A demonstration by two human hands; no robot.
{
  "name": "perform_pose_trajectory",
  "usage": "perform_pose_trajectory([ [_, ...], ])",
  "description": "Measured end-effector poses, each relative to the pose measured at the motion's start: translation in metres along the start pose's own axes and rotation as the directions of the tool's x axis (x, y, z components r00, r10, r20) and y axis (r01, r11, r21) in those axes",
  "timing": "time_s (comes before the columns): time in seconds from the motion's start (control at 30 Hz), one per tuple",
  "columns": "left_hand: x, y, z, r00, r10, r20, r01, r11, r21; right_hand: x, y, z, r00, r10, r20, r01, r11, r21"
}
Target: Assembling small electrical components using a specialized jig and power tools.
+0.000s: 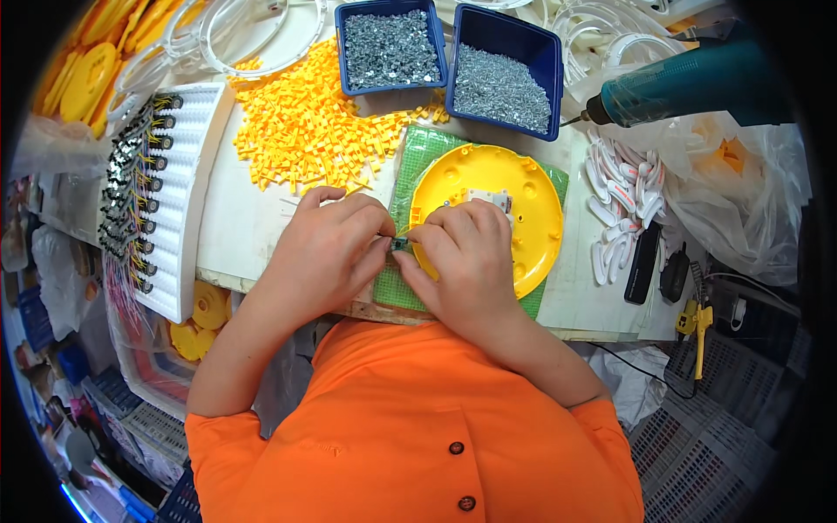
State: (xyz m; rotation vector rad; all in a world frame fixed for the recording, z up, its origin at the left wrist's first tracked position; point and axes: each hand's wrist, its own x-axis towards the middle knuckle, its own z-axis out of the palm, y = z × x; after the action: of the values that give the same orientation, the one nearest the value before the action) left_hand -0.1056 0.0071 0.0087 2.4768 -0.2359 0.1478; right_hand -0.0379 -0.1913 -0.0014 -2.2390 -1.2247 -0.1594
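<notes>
Right now, both my hands are closed down to fingertip pinches at the near left edge of the round yellow plastic disc [536,227]. My left hand [336,244] and my right hand [471,261] meet on a small dark green part [398,244], which they hold between them just beside the disc; my fingers hide most of it. My right hand also covers some of the disc. Sitting on the disc, partly behind my knuckles, is a small white plastic fitting [488,197].

Under the disc lies a shiny green padded mat [418,150] on the pale tabletop [231,235]. Left of the disc and beyond it spreads a heap of small yellow plastic pieces [305,113]; farther left stands a white ribbed foam tray [187,209]. Beyond the disc are two dark blue plastic bins [501,127] of small metal parts. Right of it lie curved white plastic pieces [623,187], and beyond those, a teal power screwdriver [680,83].
</notes>
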Motion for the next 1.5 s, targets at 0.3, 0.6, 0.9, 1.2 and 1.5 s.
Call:
perform_pose_trajectory([
  [0.3, 0.011, 0.002, -0.009, 0.998, 0.056, 0.032, -0.056, 0.998, 0.011, 0.002, 0.002, -0.016, 0.999, -0.002, 0.043, 0.0, 0.999, 0.041],
  [0.6, 0.029, 0.002, -0.024, 0.99, 0.132, 0.04, -0.131, 0.991, -0.02, 0.001, 0.005, -0.02, 0.997, -0.024, 0.078, 0.023, 1.0, 0.018],
  [0.9, 0.035, 0.007, 0.015, 0.912, -0.364, 0.187, 0.321, 0.353, -0.879, -0.086, 0.074, -0.085, 0.878, 0.188, -0.44, -0.184, 0.982, 0.053],
  [1.2, 0.03, 0.004, 0.028, 0.944, -0.269, 0.191, 0.326, 0.668, -0.669, -0.26, 0.183, -0.195, -0.246, 0.921, -0.301, -0.145, 0.272, 0.951],
  [1.5, 0.036, 0.043, 0.03, 0.991, 0.026, 0.131, 0.009, 0.965, -0.263, -0.302, 0.224, -0.249, -0.017, 0.698, -0.716, -0.761, 0.456, 0.461],
])
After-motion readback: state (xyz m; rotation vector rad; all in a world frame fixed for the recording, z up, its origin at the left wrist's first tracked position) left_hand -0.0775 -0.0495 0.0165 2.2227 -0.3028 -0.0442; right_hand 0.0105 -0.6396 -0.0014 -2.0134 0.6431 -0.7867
